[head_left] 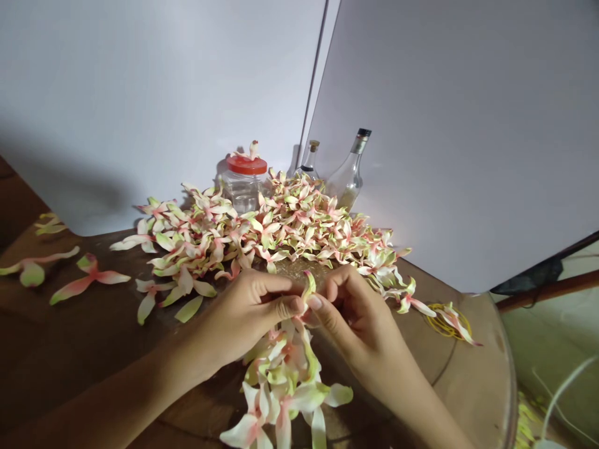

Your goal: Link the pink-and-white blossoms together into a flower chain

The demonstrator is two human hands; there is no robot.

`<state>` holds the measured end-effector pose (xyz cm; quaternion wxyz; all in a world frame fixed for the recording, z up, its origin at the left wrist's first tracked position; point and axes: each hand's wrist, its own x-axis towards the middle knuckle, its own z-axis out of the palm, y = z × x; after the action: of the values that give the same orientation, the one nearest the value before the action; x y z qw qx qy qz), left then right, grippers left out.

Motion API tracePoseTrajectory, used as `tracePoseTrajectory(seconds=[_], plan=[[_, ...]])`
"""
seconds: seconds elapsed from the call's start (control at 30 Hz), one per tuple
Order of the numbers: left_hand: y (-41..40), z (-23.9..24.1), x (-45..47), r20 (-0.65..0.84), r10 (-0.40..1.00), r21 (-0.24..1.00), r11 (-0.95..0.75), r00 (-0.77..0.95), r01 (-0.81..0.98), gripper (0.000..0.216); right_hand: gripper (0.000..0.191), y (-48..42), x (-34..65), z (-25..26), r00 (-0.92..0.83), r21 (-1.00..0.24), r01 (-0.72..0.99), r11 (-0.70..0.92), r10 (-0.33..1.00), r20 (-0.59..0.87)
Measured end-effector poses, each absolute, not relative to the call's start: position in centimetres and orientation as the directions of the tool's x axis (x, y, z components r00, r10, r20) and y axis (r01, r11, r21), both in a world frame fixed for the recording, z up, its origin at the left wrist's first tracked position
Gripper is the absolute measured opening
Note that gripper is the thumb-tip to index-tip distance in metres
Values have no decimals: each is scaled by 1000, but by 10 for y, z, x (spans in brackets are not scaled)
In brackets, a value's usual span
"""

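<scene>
My left hand (pixel 246 315) and my right hand (pixel 358 324) meet at the middle of the round wooden table, their fingers pinching a greenish-pink petal (pixel 309 290). Below them hangs a dense strand of pink-and-cream flowers (pixel 281 380), which runs down over the table's near side. I cannot tell what thread or stem joins it, because my fingers hide that spot. Just beyond my hands lies a large heap of loose flowers (pixel 266 231) with pale green and pink petals. Several single flowers (pixel 88 277) lie apart at the left.
A red-lidded glass jar (pixel 244 184) and two glass bottles (pixel 349 178) stand behind the heap, against white panels (pixel 444 125). Yellow rubber bands (pixel 442 321) lie on the wooden table (pixel 468 358) at right, near its curved edge.
</scene>
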<state>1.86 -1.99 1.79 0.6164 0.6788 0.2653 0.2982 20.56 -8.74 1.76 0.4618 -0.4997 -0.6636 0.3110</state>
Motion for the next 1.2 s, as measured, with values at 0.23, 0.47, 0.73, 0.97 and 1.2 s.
tracePoseTrajectory(seconds=[0.23,0.47,0.73,0.97,1.2], plan=[[-22,14,19,246,781,908,-393,575,146,39,11,-89,205,21,-173,-597,685,417,889,423],[-22,10,20,411,739,750,-607,533,262,30,20,-92,198,22,-215,-450,756,476,829,516],[-30,15,25,193,842,973,-230,504,13,34,15,-94,194,20,-25,-669,521,529,793,608],[-25,6,21,153,940,963,-73,304,-258,31,23,-92,195,4,319,-766,374,523,703,636],[-23,10,22,138,970,943,-68,198,-325,34,21,-88,192,4,531,-803,101,587,651,543]])
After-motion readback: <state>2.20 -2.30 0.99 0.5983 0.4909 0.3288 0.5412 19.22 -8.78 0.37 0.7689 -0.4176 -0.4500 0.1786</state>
